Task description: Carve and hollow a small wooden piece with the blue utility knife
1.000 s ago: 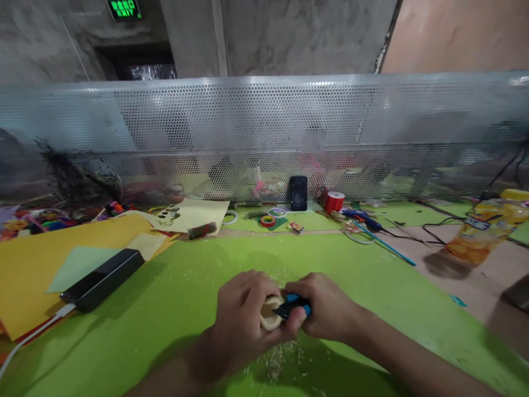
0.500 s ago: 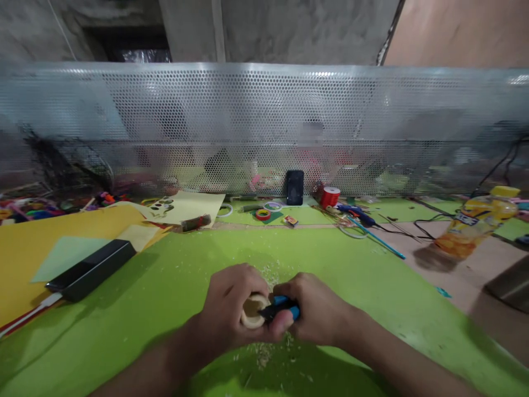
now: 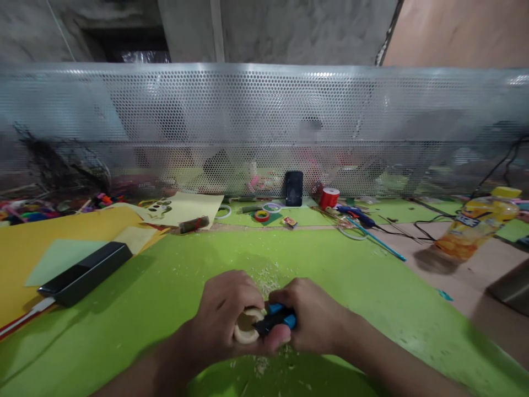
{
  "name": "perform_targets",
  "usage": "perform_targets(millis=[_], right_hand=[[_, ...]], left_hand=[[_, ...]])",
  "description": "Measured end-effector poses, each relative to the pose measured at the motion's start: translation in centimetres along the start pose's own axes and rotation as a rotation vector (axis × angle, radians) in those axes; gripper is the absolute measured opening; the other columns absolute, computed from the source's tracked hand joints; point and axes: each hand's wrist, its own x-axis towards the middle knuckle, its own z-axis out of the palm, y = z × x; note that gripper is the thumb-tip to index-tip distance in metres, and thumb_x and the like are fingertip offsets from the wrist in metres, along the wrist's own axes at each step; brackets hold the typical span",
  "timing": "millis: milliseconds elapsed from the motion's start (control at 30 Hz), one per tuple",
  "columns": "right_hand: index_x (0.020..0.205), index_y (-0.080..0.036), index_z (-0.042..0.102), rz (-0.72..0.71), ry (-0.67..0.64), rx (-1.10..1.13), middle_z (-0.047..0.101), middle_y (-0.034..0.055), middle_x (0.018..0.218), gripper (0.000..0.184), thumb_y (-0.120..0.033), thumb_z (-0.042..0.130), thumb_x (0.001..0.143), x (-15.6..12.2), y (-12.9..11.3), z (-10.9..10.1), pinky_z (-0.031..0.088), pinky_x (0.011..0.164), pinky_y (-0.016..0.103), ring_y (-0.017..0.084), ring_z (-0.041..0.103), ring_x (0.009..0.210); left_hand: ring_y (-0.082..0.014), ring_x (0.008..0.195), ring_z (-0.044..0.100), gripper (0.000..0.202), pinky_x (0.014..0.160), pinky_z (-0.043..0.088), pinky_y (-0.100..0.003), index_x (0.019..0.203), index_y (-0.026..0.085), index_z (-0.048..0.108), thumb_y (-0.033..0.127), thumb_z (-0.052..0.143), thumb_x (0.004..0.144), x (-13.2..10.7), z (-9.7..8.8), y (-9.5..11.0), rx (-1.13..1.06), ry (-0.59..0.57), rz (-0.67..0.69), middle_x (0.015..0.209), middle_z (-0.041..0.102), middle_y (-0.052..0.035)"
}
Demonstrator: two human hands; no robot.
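Observation:
My left hand (image 3: 225, 314) is closed around a pale, hollow round piece (image 3: 247, 332), perhaps wood or bamboo, its open end facing me. My right hand (image 3: 314, 314) grips a blue and black utility knife (image 3: 281, 318). The knife's dark tip sits at the right rim of the hollow piece, and my left thumb reaches across beneath the knife. Pale shavings (image 3: 268, 280) lie scattered on the green mat (image 3: 173, 292) beyond and below my hands.
A black power bank (image 3: 86, 273) with a white cable lies at left on coloured sheets. Along the back stand a phone (image 3: 293, 188), a red ribbon spool (image 3: 329, 197) and tape rolls (image 3: 262, 215). A glue gun (image 3: 356, 215) and a drink bottle (image 3: 479, 223) are at right.
Both hands, with the hollow piece and the knife, have shifted slightly left and down in view. The knife stays at the piece's right rim.

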Motion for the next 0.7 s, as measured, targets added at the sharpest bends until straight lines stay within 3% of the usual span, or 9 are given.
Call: perform_targets(millis=[400, 700], right_hand=[[0.061, -0.022, 0.044, -0.003, -0.019, -0.032, 0.038, -0.0066, 0.05, 0.012, -0.023, 0.055, 0.055, 0.1, 0.3, -0.4, 0.021, 0.046, 0.024, 0.008, 0.022, 0.045], [0.063, -0.022, 0.047, 0.031, -0.028, -0.071, 0.044, -0.0052, 0.052, 0.009, -0.021, 0.052, 0.057, 0.0, 1.1, -0.4, 0.022, 0.047, 0.024, 0.009, 0.027, 0.046]], left_hand=[[-0.0125, 0.051, 0.051, 0.027, 0.049, 0.04, -0.024, 0.09, 0.019, 0.048, 0.028, 0.071, 0.079, -0.3, 0.5, 0.0, -0.005, -0.013, -0.001, 0.061, 0.058, 0.0003], [-0.0116, 0.056, 0.05, 0.031, 0.053, 0.039, -0.024, 0.089, 0.019, 0.047, 0.027, 0.073, 0.075, -0.7, 1.0, -0.4, 0.038, -0.05, -0.097, 0.066, 0.056, 0.0013]])
